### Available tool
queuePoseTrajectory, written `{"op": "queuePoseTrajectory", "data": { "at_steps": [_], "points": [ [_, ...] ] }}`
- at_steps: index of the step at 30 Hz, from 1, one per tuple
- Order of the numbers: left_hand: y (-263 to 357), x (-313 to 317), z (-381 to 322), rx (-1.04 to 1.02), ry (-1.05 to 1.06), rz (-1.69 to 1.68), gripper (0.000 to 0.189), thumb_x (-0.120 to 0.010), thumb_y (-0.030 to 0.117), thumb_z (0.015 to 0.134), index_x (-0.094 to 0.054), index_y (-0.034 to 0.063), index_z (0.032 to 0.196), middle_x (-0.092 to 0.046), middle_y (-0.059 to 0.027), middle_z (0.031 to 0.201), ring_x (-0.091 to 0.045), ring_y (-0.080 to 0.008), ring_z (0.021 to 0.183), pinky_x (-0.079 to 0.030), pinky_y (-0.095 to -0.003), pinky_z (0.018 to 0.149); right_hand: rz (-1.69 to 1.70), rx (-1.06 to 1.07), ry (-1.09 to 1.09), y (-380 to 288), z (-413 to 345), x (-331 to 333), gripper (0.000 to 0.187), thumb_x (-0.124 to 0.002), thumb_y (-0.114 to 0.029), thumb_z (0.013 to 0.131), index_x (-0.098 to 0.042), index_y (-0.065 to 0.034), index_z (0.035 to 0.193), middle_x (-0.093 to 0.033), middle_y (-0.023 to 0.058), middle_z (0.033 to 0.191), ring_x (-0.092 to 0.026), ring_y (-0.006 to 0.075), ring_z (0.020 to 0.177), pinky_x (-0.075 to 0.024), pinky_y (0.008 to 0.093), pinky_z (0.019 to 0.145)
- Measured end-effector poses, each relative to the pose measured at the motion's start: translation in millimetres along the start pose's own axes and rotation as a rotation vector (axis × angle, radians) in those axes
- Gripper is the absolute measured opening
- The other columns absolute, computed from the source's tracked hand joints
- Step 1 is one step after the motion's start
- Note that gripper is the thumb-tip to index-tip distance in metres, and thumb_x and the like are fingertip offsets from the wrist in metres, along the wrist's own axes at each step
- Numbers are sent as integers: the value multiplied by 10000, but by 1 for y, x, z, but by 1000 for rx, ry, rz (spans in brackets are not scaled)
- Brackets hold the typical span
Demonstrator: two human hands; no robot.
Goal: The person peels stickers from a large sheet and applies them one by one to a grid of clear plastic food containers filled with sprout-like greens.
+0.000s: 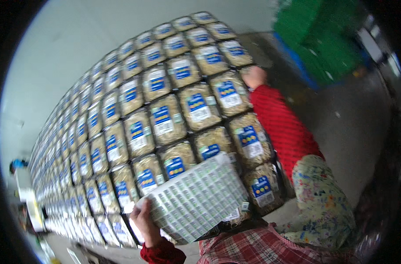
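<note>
My left hand [147,221] grips the left edge of a sheet of small printed stickers [197,198], held tilted above the nearest packs. A small sticker [245,206] shows at the sheet's lower right corner. Reaching forward, my right hand [255,76] is at the right edge of the array, by the corner of a film-wrapped tray of pale sprout-like food [231,94]. Motion blur and its bunched pose hide what its fingers hold, if anything. Many such black trays carry blue and white labels; some near ones, like this tray [200,107], also bear a small pale green sticker.
Packed rows of trays [131,95] stretch away to the left, beside a pale wall [88,29]. At upper right stands a green and blue structure [319,43] on a dark, wet-looking floor [339,122]. White and yellow objects [32,201] are at far left.
</note>
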State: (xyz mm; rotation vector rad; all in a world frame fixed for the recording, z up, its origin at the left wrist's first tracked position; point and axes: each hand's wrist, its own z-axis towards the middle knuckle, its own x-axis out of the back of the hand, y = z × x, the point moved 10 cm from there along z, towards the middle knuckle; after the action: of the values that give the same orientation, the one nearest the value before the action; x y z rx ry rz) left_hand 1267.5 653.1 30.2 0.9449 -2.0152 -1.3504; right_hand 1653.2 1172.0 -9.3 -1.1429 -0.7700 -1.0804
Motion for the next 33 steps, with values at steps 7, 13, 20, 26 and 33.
{"op": "queuePoseTrajectory", "data": {
  "at_steps": [7,13,20,26,33],
  "points": [
    [28,9,-19,-17,-28,-76,140,-665,113,828,-658,-19,873,-655,-31,775,-579,-89,658,-449,-236,603,820,62,-488,-19,-53,16,210,-602,-199,857,-578,-58,703,-538,21,587,-492,94,514,-377,254,459],
    [19,-25,-91,-29,-190,-149,174,-659,131,851,-660,-28,920,-671,-46,811,-604,-91,680,-479,-225,616,1198,296,-829,-48,-299,176,623,-759,-404,736,-518,-31,1172,-571,20,979,-544,117,905,-444,239,741],
    [-23,-115,-190,-39,-415,-194,192,-685,111,836,-640,-24,965,-660,-20,825,-589,-75,720,-485,-229,645,1203,127,-471,76,-340,257,523,-660,-205,807,-464,-5,1249,-616,65,963,-570,136,875,-435,266,790],
    [9,-161,-292,-242,-414,-117,236,-672,55,829,-647,10,1059,-651,-10,933,-594,-79,808,-491,-234,711,1192,318,-502,147,-310,300,318,-623,-119,784,-597,-30,1088,-635,85,972,-593,161,898,-470,297,790],
    [2,-233,-370,-364,-116,-86,186,-683,43,803,-683,-32,973,-686,-58,821,-613,-102,717,-482,-246,679,1347,336,-796,217,-251,322,237,-656,-16,792,-607,13,1021,-645,69,945,-609,114,841,-501,250,732]
  ]
}}
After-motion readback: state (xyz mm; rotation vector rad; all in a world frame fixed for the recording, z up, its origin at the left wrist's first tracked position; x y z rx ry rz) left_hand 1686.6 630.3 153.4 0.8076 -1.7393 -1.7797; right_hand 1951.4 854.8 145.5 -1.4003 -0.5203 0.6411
